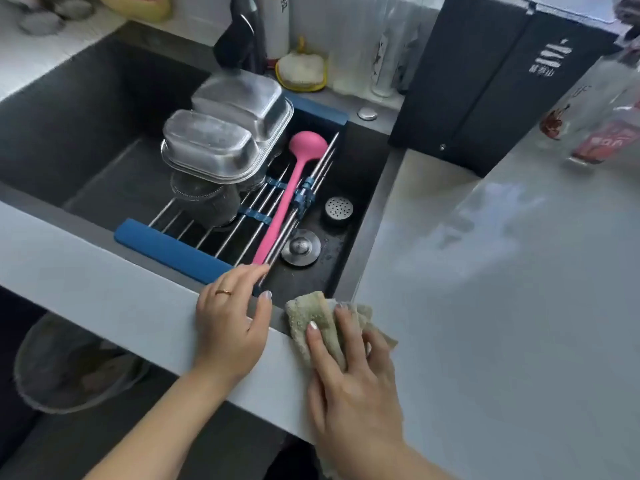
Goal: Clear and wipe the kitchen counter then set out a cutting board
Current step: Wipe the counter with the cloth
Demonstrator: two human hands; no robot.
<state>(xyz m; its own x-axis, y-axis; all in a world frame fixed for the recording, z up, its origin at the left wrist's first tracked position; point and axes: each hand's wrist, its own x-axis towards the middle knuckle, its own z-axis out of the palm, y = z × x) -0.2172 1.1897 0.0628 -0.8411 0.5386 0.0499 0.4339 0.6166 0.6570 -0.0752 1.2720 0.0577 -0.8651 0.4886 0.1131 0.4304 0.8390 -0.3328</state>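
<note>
Right hand (353, 382) flat on green cloth (310, 318) at counter (502, 306) corner beside sink (86, 116). Left hand (230, 323) on counter edge, fingertips touching roll-up rack (166, 249). On rack: pink ladle (294, 181), two inverted steel containers (211, 143).

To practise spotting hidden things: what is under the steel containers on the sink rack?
Clear glassware shows beneath the steel containers, on the rack. The containers hide its top and anything else under them.

I'm watching a pale grey tabletop (502, 306) beside a sink (86, 133).
A green cloth (311, 320) is lying at its front edge; a black box (485, 81) is standing at the back, clear bottles (595, 109) sitting to its right.
</note>
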